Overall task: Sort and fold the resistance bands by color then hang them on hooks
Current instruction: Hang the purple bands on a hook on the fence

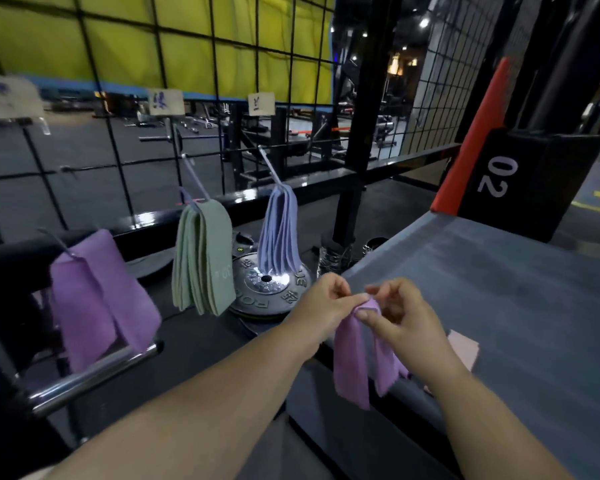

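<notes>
A folded purple resistance band [355, 355] hangs from both hands just above the left edge of a grey platform [506, 299], its two loose ends dangling down past that edge. The left hand [324, 301] pinches the top fold between thumb and fingertips. The right hand [404, 318] pinches the same fold from the other side, its fingers curled. The hands nearly touch at the fold.

A pale pink band [465, 346] lies flat on the platform just beyond the right wrist, near the same edge.

To the left, beyond the platform, three bunches of folded bands hang from hooks on a black wire grid [219, 81]. The purple bunch [97, 299] is nearest and furthest left, the green bunch [203, 258] is in the middle, and the blue-lavender bunch [279, 230] hangs furthest right. Small paper labels [165, 102] are fixed to the grid above the green and blue-lavender bunches; their writing is too blurred to read.

A round weight plate [267, 287] lies flat below the blue-lavender bunch. A black box marked "02" [523, 181] stands at the platform's far corner.
</notes>
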